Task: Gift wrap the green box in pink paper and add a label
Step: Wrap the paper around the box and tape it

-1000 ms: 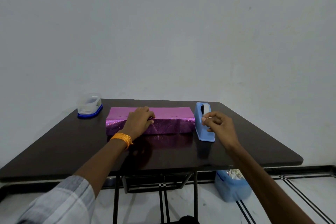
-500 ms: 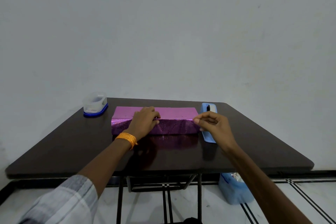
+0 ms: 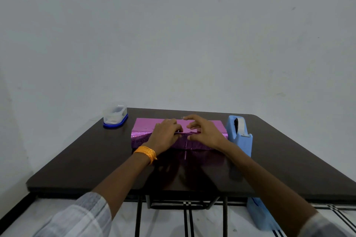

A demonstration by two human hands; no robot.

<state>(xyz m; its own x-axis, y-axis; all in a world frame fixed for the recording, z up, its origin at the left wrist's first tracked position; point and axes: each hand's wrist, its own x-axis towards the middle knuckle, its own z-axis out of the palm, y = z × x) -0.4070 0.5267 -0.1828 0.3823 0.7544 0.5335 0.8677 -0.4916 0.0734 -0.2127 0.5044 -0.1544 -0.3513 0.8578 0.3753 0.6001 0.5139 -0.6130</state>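
The box wrapped in shiny pink paper [image 3: 142,136] lies flat near the middle of the dark table [image 3: 86,159]; no green shows. My left hand [image 3: 165,136] lies over its near top edge, with the fingers curled on the paper fold and holding it down. My right hand [image 3: 204,131] hovers over the box's top just to the right of the left hand. Its thumb and forefinger are spread, and a small clear piece of tape [image 3: 182,117] sits at the forefinger's tip. The blue tape dispenser [image 3: 240,136] stands right of the box. I see no label.
A small clear container with a blue lid [image 3: 115,115] sits upside down at the table's back left. A blue bin [image 3: 260,215] stands on the floor under the table's right side. A plain wall rises close behind the table.
My right hand has left the tape dispenser and moved left over the box with a piece of tape. My left hand stays on the paper fold. The view has moved closer.
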